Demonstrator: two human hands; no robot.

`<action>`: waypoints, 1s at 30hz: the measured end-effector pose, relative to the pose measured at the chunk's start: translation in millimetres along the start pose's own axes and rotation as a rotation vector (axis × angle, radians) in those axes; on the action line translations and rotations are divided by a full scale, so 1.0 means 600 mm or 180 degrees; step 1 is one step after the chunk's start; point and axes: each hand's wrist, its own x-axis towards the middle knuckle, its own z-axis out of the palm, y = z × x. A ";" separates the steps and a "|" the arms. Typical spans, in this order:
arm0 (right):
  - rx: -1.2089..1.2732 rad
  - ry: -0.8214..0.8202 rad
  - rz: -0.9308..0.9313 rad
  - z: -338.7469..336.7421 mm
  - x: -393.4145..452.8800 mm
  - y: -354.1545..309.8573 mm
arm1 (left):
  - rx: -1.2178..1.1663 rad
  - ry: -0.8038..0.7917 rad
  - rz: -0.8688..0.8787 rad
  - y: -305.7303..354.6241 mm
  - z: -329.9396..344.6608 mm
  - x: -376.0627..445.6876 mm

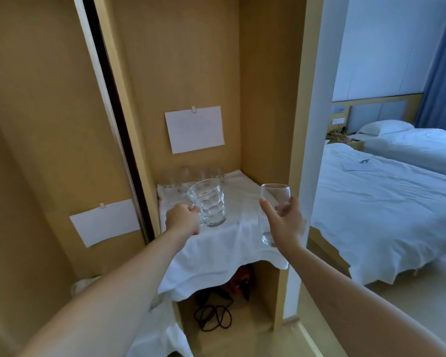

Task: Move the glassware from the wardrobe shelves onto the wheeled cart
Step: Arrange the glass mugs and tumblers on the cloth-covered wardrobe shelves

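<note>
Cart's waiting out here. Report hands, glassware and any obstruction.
Left hand grips glass mug handle; right hand holds tall glass. More glasses at the shelf's back, on white cloth. Nothing blocking.

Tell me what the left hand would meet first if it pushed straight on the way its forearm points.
Probably the glasses at the shelf's back, since the left hand already grips the mug by its handle; depth is unclear.

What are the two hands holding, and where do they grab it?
The left hand grips the glass mug by its handle. The right hand holds the tall glass around its middle.
</note>
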 end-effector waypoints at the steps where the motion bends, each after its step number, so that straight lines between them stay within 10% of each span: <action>1: -0.0006 -0.0020 0.0006 0.001 0.004 0.003 | 0.0028 0.0025 0.0008 -0.004 0.009 0.011; 30: -0.0239 -0.0599 0.0417 0.346 0.293 0.161 | 0.0539 -0.0101 -0.0485 -0.119 0.179 0.439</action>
